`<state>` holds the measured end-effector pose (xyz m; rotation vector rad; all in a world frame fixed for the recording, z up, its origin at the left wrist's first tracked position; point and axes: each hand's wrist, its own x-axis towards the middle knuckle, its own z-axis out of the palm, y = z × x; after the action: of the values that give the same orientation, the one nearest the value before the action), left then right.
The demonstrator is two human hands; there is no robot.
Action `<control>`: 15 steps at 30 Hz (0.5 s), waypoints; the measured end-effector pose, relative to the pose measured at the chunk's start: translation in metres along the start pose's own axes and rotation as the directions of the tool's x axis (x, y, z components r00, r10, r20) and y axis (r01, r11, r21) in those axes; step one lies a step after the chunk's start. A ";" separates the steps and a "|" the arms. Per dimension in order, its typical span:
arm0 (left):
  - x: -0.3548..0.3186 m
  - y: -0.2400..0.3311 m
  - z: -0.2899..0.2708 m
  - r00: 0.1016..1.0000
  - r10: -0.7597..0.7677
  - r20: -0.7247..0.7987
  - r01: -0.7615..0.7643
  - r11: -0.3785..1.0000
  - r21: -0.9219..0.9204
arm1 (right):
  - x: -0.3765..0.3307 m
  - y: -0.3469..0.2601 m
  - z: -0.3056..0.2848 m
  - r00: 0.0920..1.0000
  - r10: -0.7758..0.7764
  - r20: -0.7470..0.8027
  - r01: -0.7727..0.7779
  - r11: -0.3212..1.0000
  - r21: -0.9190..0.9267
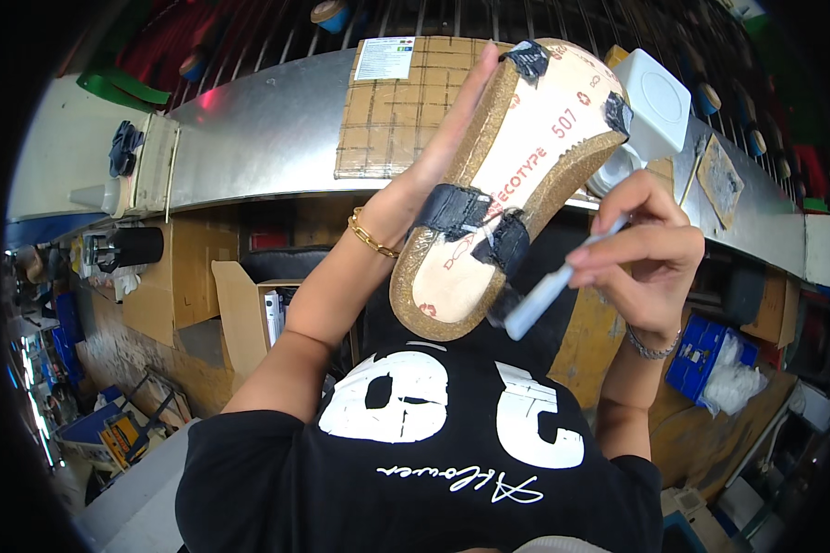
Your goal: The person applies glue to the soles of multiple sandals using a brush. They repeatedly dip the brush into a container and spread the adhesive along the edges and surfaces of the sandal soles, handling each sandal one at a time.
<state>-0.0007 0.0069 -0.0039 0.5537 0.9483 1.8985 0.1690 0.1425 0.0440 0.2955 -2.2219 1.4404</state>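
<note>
Cork sandal sole (512, 184) held up, above the counter (267, 129).
Left hand (415, 189) grips sole from behind; right hand (641, 253) pinches a pale brush (553, 286), tip at sole's black strap (475, 221).

Even, fairly bright light is falling from above, washing the pale footbed of the sandal (516, 175) held up in the left hand (406, 198) and leaving it without harsh shadow. A soft sheen is spreading across the metal counter (258, 138) behind that hand, with a small reddish glint up and to its left. Below both hands the black shirt (415, 479) is soaking up light and losing detail. The brush (549, 286) in the right hand (641, 253) is showing slight motion blur. Fisheye distortion is bending the counter edge into an arc, and a black vignette is ringing the frame, where the far clutter is turning dim and soft.
</note>
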 end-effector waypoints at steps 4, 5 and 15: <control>-0.002 0.002 -0.010 0.999 0.010 0.045 -0.011 1.000 0.027 | 0.001 0.002 0.001 0.998 0.050 0.029 -0.051 0.998 0.028; -0.001 0.003 -0.012 0.997 0.026 0.068 -0.028 0.999 0.027 | 0.003 0.000 -0.001 0.998 0.040 0.053 -0.044 0.996 0.075; -0.011 0.023 -0.003 0.997 0.009 -0.077 -0.005 0.998 0.061 | 0.004 -0.042 0.019 1.000 0.022 -0.001 -0.021 0.935 -0.355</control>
<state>-0.0094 -0.0102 0.0125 0.5229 1.0587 1.9142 0.1784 0.1080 0.0737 0.1511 -2.4385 1.0176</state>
